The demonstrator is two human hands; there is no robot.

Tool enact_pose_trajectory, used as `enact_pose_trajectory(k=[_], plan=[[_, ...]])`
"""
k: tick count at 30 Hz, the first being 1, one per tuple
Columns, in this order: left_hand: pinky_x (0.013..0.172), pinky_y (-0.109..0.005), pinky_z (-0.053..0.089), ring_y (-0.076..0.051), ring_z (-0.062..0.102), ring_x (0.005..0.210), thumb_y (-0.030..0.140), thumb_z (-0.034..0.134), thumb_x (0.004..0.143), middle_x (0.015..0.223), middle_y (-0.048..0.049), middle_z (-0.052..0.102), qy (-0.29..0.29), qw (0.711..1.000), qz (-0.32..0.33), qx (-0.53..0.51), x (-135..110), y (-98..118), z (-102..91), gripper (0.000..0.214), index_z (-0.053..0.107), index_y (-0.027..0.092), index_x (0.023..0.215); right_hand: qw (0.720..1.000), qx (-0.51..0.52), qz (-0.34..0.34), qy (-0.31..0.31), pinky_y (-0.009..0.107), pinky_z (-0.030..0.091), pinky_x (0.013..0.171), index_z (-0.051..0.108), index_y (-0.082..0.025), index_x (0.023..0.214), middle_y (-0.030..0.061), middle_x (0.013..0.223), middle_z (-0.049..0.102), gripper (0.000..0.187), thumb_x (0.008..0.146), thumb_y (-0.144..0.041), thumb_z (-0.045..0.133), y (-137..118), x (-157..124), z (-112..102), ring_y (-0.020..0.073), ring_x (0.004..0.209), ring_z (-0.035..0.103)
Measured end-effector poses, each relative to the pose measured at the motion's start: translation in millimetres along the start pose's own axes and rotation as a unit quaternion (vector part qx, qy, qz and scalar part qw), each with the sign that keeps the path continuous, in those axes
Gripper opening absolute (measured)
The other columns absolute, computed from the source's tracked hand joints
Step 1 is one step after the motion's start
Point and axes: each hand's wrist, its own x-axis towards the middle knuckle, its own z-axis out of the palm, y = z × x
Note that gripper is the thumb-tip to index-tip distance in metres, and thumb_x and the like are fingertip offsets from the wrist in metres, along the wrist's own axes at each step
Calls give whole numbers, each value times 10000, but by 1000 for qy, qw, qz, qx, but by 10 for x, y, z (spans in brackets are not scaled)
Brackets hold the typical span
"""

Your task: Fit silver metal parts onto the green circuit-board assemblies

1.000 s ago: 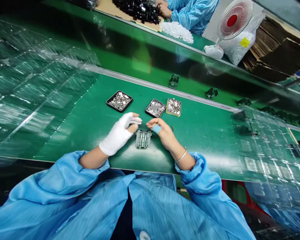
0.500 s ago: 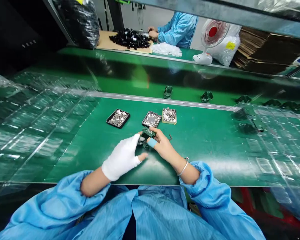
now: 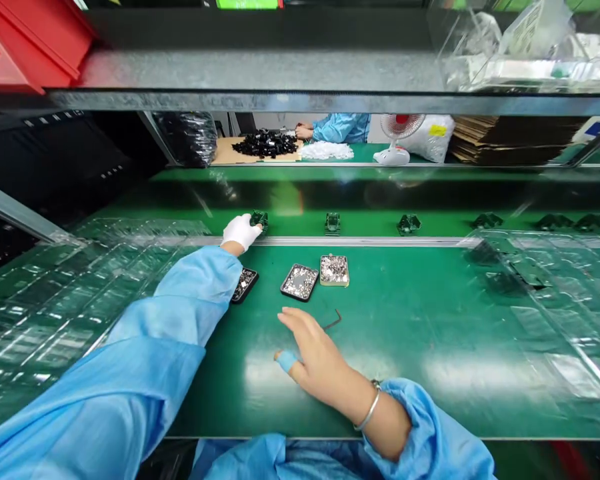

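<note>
My left hand (image 3: 241, 231), in a white glove, is stretched far forward to the conveyor belt (image 3: 300, 200) and has its fingers on a small dark green part (image 3: 259, 218) lying there. My right hand (image 3: 311, 355) rests flat on the green table (image 3: 405, 333) with fingers spread, holding nothing; a blue tape wraps its thumb. Three small trays of shiny metal pieces lie between my hands: a black one (image 3: 244, 283) partly under my left sleeve, a second black one (image 3: 299, 281) and a tan one (image 3: 335, 270). A thin bent wire (image 3: 334, 321) lies just past my right fingertips.
More green parts (image 3: 333, 223) (image 3: 409, 225) ride the belt to the right. Clear plastic blister trays (image 3: 55, 293) (image 3: 545, 287) flank the table on both sides. A shelf (image 3: 300, 80) hangs overhead. Across the line another person's blue sleeve (image 3: 337, 127), black parts (image 3: 267, 143) and a fan (image 3: 397, 137).
Both hands were together on a green part in front of me. My left hand has carried it forward onto the belt; my right hand let go and lies flat. My head tilted up.
</note>
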Motion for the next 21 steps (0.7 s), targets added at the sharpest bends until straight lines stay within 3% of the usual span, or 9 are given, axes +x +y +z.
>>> enact_pose_trajectory(k=[7, 9, 12, 14, 17, 19, 21], plan=[[847, -402, 449, -354, 601, 1083, 529, 563, 808, 1195, -296, 601, -24, 998, -56, 2, 251, -58, 173, 686, 504, 15, 1259, 999, -23, 22, -39, 466, 435, 1106, 430, -181, 1395, 158, 1425, 477, 590, 816, -144, 539, 70, -8, 4, 271, 1334, 465], [870, -398, 443, -355, 591, 1109, 548, 567, 801, 1230, -312, 578, -14, 999, -52, -2, 267, -102, 100, 760, 458, -14, 1300, 998, -23, 22, -51, 470, 444, 1099, 450, -175, 1381, 160, 1412, 492, 567, 821, -143, 533, 73, -13, -3, 273, 1321, 481], [958, -345, 414, -307, 542, 1207, 523, 574, 800, 1337, -224, 548, 11, 1000, -8, -4, 245, -300, -184, 718, 466, 64, 1341, 997, -25, 27, -61, 478, 460, 1083, 471, -196, 1361, 152, 1387, 516, 524, 841, -152, 516, 82, -20, -19, 269, 1291, 514], [1005, -322, 389, -280, 517, 1241, 482, 588, 793, 1368, -148, 549, 28, 999, 16, 6, 169, -558, -459, 620, 524, 146, 1310, 997, -29, 27, -65, 488, 481, 1060, 468, -211, 1358, 151, 1380, 522, 518, 846, -145, 500, 95, -20, -33, 269, 1267, 536], [1028, -398, 376, -316, 539, 1202, 415, 610, 774, 1267, -122, 622, 48, 998, 13, 36, -87, -1129, -882, 427, 642, 192, 1137, 997, -31, 13, -64, 494, 511, 1025, 467, -227, 1352, 149, 1369, 532, 513, 846, -142, 499, 122, -18, -45, 272, 1226, 569], [1027, -462, 363, -337, 576, 1126, 398, 621, 764, 1065, -135, 687, 62, 997, -3, 53, -343, -1591, -1107, 288, 686, 158, 910, 997, -34, 2, -65, 488, 525, 1009, 478, -240, 1338, 140, 1348, 549, 498, 849, -150, 506, 145, -16, -45, 269, 1191, 594], [1026, -496, 353, -298, 614, 1008, 441, 591, 790, 784, -100, 669, 85, 995, -9, 56, -629, -2064, -1273, 337, 627, 129, 667, 997, -41, -6, -64, 475, 545, 980, 485, -249, 1322, 134, 1318, 568, 477, 854, -158, 504, 177, -10, -41, 262, 1143, 622]])
